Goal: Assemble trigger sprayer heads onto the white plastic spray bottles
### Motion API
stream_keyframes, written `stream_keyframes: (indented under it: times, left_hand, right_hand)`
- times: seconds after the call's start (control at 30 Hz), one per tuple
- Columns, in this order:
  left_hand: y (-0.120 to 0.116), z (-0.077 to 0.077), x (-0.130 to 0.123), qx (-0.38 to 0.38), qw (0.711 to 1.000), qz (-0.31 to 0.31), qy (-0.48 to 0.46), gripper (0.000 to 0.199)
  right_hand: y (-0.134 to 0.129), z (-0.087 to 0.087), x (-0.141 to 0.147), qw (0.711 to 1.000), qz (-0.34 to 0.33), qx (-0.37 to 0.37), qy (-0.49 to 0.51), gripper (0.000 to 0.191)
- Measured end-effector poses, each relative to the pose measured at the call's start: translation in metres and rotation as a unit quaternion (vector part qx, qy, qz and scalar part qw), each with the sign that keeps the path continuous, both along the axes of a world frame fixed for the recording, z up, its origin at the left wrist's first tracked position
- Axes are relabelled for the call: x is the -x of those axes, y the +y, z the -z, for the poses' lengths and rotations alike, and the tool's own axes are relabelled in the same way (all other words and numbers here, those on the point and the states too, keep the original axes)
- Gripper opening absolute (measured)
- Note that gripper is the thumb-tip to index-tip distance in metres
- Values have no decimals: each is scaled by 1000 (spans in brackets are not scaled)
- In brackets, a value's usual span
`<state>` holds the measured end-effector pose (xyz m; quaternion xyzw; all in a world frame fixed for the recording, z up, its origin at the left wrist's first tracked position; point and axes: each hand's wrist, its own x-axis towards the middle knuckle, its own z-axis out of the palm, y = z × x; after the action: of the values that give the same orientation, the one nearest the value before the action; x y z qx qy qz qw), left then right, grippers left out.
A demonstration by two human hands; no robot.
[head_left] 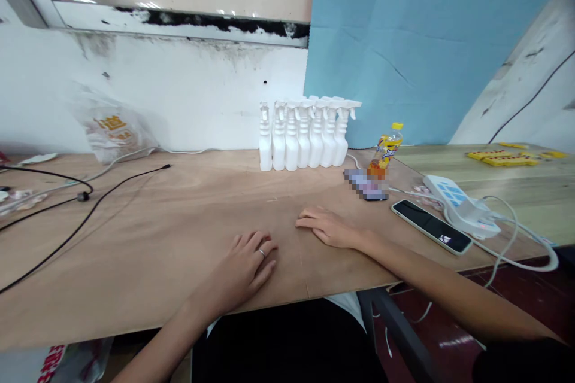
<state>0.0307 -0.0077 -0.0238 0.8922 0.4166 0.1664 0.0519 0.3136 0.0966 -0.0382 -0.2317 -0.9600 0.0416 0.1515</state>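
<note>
My left hand rests on the brown table top near its front edge, fingers loosely spread, a ring on one finger. It holds nothing. To its right, a little farther in, my right hand lies on the same surface with its fingers stretched out to the left, also holding nothing. Beyond both hands, a row of several white spray bottles stands upright against the wall, trigger heads on top. Neither hand touches them. A smartphone lies to the right of my right hand, beside the forearm.
A yellow-capped drink bottle stands behind a blurred flat item. A white power strip with looped cables sits at the right. Black cables and a plastic bag occupy the left. Yellow pieces lie far right.
</note>
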Motion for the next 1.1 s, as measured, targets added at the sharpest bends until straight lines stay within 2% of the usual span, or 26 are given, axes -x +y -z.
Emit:
stream_keyframes:
  times: [0.3,1.1]
  left_hand:
    - [0,1,0,2,1000,3,-10,29]
    - [1,3,1,3,1000,1,1,28]
  right_hand:
    - [-6,-6,0,1000,4,13,17,46]
    - [-4,-3,0,999,-35,-15,17,41]
